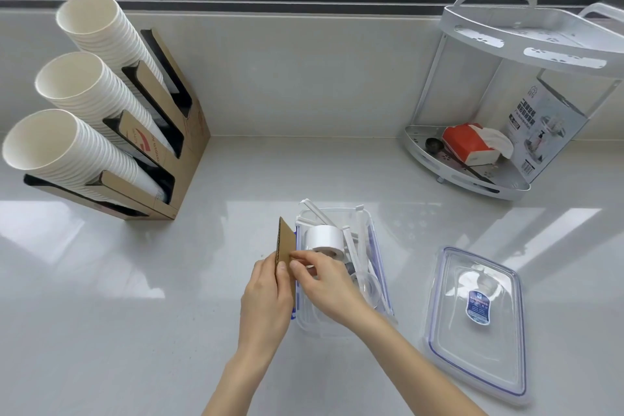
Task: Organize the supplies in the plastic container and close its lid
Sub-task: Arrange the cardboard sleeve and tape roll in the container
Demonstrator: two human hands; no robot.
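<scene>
A piece of cardboard (286, 246) is held upright on edge against the left wall of the clear plastic container (341, 324), gripped by the left hand (266, 297) and pinched at its top edge by the fingertips of the right hand (326, 280). Inside the container, toward twelve o'clock, a roll of white tape (326, 240) and several white plastic sticks (361, 236) are seen. The lid (476, 324) is laid flat on the counter (135, 314) at three o'clock, apart from the container, while paper cups (67, 94) in a cardboard holder (175, 145) are stacked at ten o'clock and a white corner shelf (526, 51) is placed at two o'clock.
</scene>
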